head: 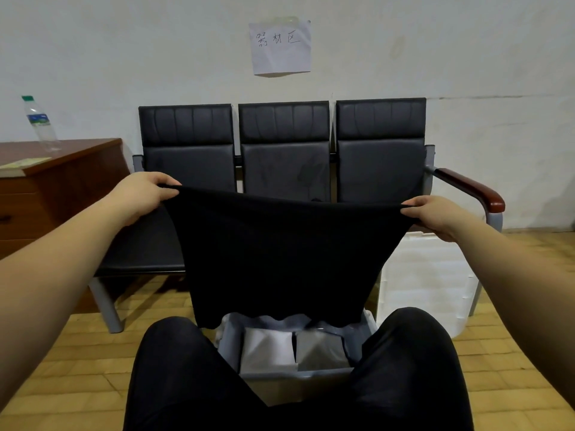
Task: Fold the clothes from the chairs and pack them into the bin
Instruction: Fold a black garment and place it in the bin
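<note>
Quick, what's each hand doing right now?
Left hand: pinching the black garment by its top corner.
Right hand: pinching the opposite top corner.

A paper sheet [281, 46] taped to the wall reads "器材区".

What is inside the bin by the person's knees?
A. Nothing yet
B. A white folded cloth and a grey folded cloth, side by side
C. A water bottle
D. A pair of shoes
B: in the bin, a white folded cloth lies beside a grey folded cloth, below the hanging black garment.
</note>
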{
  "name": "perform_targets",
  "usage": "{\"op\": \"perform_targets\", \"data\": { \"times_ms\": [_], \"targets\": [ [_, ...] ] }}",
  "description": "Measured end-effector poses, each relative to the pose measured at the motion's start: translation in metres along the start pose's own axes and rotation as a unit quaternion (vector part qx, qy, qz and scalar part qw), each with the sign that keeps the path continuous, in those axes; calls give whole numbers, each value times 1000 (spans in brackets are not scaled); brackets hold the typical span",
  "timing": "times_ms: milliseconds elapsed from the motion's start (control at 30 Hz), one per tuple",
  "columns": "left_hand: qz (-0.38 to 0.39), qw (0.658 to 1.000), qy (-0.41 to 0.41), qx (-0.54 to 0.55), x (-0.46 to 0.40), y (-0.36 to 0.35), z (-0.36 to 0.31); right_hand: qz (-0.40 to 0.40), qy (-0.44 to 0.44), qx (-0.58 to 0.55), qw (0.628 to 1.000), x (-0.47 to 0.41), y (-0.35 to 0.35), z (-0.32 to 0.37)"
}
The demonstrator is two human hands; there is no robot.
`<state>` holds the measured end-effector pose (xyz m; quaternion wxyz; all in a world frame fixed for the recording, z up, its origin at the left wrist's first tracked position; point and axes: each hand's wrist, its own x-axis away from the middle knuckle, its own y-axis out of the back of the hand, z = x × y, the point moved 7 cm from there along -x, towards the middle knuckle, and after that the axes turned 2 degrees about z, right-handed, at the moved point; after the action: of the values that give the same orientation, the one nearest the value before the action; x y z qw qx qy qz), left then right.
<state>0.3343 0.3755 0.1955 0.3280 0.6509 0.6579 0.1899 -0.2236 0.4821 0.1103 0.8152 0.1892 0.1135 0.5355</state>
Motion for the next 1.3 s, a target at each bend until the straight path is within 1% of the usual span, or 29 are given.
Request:
{"op": "perform_targets", "data": {
  "times_ms": [67,100,167,200,233,267,300,400,500,567,633,767,867,933,1000,1033,1067,1100,1133,1167,1200,1233,1300],
  "targets": [
    [-49,994,-42,-87,4,7,-11,-30,20,48,998,0,5,3],
    [-59,990,-59,-115,7,8,-18,-44,27,62,997,-1,7,3],
    [-66,987,-75,-127,8,9,-24,-62,38,59,996,0,11,5],
    [-66,991,-70,-96,7,9,-22,-66,42,33,996,1,12,7],
    [-59,996,-59,-31,5,9,-16,-70,42,-4,997,2,12,8],
    [-50,996,-45,56,2,8,-9,-74,45,-45,995,5,12,11],
    [-43,989,-36,138,1,8,-5,-77,49,-85,992,8,12,14],
    [-42,948,-31,315,1,6,-1,-86,65,-200,974,14,6,21],
    [-26,901,-28,432,5,-2,-3,-98,70,-328,937,16,2,26],
    [-32,869,-23,493,6,-5,-1,-75,56,-391,916,16,-6,24],
    [-47,834,-21,549,7,-7,1,-57,52,-427,901,16,-14,22],
    [-11,783,-8,622,15,-20,-2,-32,62,-466,882,26,-27,29],
    [12,761,-11,648,19,-19,-2,8,65,-524,849,38,-37,40],
    [28,755,-7,655,22,-18,-5,32,71,-555,828,46,-40,49],
    [58,746,-24,663,26,-16,-16,67,85,-581,806,55,-44,62],
    [75,735,-37,673,27,-14,-22,84,94,-591,797,61,-44,71],
    [92,717,-53,689,29,-10,-28,101,105,-604,784,67,-44,79],
    [121,686,-71,714,31,-5,-37,127,128,-620,763,74,-42,89],
    [177,643,-92,740,36,-2,-50,154,154,-637,739,81,-41,100],
    [224,604,-107,758,43,1,-60,179,178,-658,710,85,-38,110],
    [236,584,-118,767,46,7,-67,204,200,-679,676,90,-36,118],
    [248,588,-135,758,50,13,-76,232,214,-688,653,94,-36,125],
    [282,606,-158,727,62,9,-93,288,231,-662,652,101,-45,136]
  ]
}}
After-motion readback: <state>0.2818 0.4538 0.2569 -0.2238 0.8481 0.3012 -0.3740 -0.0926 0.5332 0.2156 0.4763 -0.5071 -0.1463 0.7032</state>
